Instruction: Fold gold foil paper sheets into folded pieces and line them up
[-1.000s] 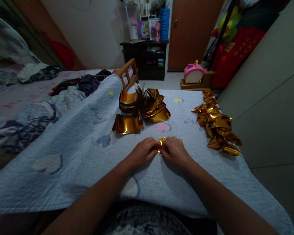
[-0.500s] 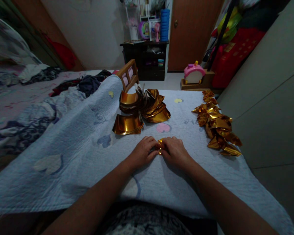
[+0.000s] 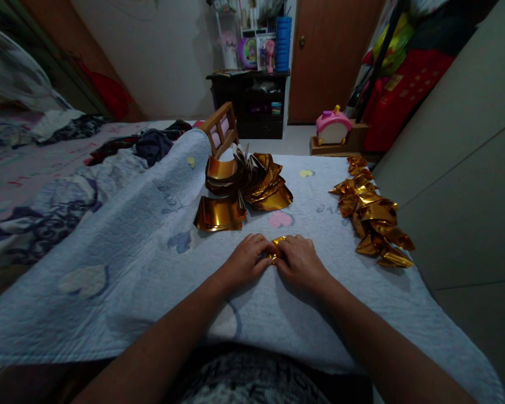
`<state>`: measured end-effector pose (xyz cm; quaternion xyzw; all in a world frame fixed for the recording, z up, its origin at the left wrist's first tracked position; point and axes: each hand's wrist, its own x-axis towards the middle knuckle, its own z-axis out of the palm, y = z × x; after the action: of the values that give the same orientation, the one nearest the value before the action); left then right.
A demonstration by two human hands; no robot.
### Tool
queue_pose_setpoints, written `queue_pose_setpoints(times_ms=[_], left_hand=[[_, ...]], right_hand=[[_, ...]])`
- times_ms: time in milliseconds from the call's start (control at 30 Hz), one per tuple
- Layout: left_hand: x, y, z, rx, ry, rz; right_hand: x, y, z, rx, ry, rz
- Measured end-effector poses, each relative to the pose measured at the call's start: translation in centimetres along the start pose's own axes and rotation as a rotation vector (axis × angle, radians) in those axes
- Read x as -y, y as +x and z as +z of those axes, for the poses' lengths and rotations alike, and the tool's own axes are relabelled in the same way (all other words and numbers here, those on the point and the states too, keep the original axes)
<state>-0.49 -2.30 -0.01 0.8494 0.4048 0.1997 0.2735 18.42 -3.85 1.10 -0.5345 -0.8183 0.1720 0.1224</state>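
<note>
A small piece of shiny gold foil paper (image 3: 278, 240) lies between my two hands, low over the blue quilted cloth. My left hand (image 3: 249, 259) is closed on its left side, thumb and fingers pinched together. From the right, my right hand (image 3: 299, 258) pinches the same piece, and its fingers cover most of it. Beyond my hands sit stacks of curved gold foil sheets (image 3: 221, 212). Along the right side is a heap of folded gold foil pieces (image 3: 376, 216) with pointed ends.
The light-blue quilted cloth (image 3: 151, 297) with heart shapes covers the surface under my hands. A wooden rail (image 3: 219, 126) stands behind the stacks. A bed with crumpled clothes (image 3: 151, 147) is on the left; a pale cabinet side (image 3: 458, 213) borders the right.
My hands stay in nearly the same place. The fingers of my right hand have shifted slightly, and a little more of the gold foil paper shows at the top.
</note>
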Motion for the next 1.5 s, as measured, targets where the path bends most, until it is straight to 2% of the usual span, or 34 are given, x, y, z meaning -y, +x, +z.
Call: queue_pose_setpoints(times_ms=[167,300,633,967,1233,1500], left_hand=[[0.0,0.0,-0.5,0.056,-0.028,0.01],[-0.1,0.0,-0.5,0.057,-0.025,-0.002],[-0.3,0.0,-0.6,0.055,-0.022,-0.019],[-0.3,-0.1,-0.5,0.046,-0.001,-0.022],[-0.3,0.0,-0.5,0.042,-0.022,-0.015],[-0.3,0.0,-0.4,0.048,-0.011,-0.019]], right_hand=[[0.2,-0.1,0.0,-0.009,-0.036,0.002],[0.3,-0.1,0.2,-0.015,-0.037,0.016],[-0.8,-0.3,0.5,-0.005,0.093,-0.034],[0.1,0.1,0.4,-0.019,0.065,0.09],[0.0,0.1,-0.1,0.032,0.043,0.043],[-0.1,0.1,0.2,0.007,0.019,0.029]])
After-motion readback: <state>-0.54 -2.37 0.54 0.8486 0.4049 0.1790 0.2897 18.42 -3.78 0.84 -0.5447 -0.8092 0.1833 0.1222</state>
